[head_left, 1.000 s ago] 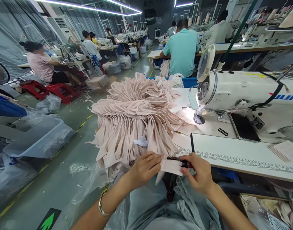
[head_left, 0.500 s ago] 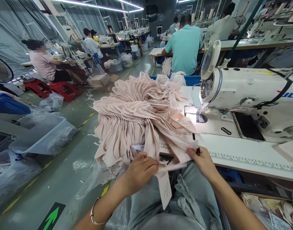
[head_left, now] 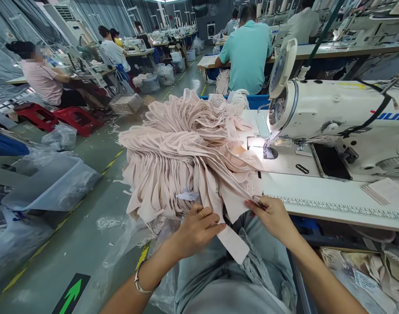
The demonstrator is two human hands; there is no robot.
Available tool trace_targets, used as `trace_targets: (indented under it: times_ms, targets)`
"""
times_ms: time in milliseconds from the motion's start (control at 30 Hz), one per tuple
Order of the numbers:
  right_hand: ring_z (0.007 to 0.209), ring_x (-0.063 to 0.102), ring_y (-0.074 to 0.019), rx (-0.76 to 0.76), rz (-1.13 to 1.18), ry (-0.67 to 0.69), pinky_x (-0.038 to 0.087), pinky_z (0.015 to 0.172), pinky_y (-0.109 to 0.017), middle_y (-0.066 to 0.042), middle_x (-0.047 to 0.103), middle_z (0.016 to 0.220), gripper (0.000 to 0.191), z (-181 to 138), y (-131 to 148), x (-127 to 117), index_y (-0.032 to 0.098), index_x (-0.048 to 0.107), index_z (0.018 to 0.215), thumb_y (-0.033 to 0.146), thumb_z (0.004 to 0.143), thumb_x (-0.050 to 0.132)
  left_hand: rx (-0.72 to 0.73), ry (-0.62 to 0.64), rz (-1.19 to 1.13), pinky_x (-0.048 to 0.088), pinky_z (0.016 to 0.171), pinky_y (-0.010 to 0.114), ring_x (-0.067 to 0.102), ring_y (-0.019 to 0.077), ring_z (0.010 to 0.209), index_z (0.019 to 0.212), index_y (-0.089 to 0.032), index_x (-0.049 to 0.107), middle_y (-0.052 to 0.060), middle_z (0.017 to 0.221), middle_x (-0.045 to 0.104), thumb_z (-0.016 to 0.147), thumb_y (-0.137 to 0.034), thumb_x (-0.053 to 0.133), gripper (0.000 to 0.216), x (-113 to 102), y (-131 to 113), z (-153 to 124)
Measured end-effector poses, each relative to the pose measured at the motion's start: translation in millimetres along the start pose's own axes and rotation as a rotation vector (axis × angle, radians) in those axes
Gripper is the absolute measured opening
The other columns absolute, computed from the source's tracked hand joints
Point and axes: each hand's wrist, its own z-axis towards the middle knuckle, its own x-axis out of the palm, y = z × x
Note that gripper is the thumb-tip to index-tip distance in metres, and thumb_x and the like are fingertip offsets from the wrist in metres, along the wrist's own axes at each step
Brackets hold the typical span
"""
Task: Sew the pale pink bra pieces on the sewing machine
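Observation:
A big heap of pale pink fabric pieces lies over the left end of the white sewing table. My left hand is closed on a pink fabric strip that hangs down toward my lap. My right hand pinches the lower edge of a pink piece at the table's front edge. Both hands sit close together below the heap. A white sewing machine stands to the right, its lamp lighting the needle plate.
A ruler strip runs along the table's front. A dark phone lies by the machine. Plastic bags and red stools stand on the floor at left. A person in teal sits ahead; other workers sit at left.
My right hand has let go of the small paper tag and moved up to the fabric edge. My left hand pulled a pink strip down from the heap; the black tool is out of sight.

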Motion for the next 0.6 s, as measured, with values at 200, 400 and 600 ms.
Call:
trace_targets:
  times_ms: [200, 400, 600]
  targets:
    - [0.040, 0.036, -0.0098, 0.092, 0.174, 0.060, 0.029, 0.044, -0.025, 0.006, 0.040, 0.041, 0.057, -9, 2, -3, 0.023, 0.039, 0.053, 0.069, 0.085, 0.048, 0.022, 0.052, -0.149, 0.042, 0.093, 0.036, 0.060, 0.0164, 0.107, 0.095, -0.014, 0.055, 0.011, 0.116, 0.067, 0.093, -0.001, 0.043, 0.017, -1, -6, -10]
    - [0.048, 0.043, -0.0114, -0.179, 0.024, -0.156, 0.033, 0.046, -0.025, 0.003, 0.049, 0.058, 0.055, -50, 6, 12, 0.022, 0.051, 0.073, 0.068, 0.093, 0.032, -0.057, 0.105, -0.298, 0.052, 0.096, 0.033, 0.050, 0.0213, 0.129, 0.093, -0.017, 0.050, 0.017, 0.135, 0.054, 0.089, -0.003, 0.047, 0.014, -1, -11, -18]
    - [0.062, 0.058, -0.0143, -0.366, -0.350, -0.180, 0.040, 0.057, -0.026, -0.002, 0.063, 0.073, 0.018, -72, 6, 36, 0.018, 0.059, 0.095, 0.029, 0.098, 0.045, 0.051, 0.224, -0.352, 0.037, 0.117, 0.042, 0.037, 0.0213, 0.142, 0.089, -0.016, 0.047, 0.022, 0.143, 0.049, 0.092, 0.000, 0.040, 0.017, -7, -11, -7]
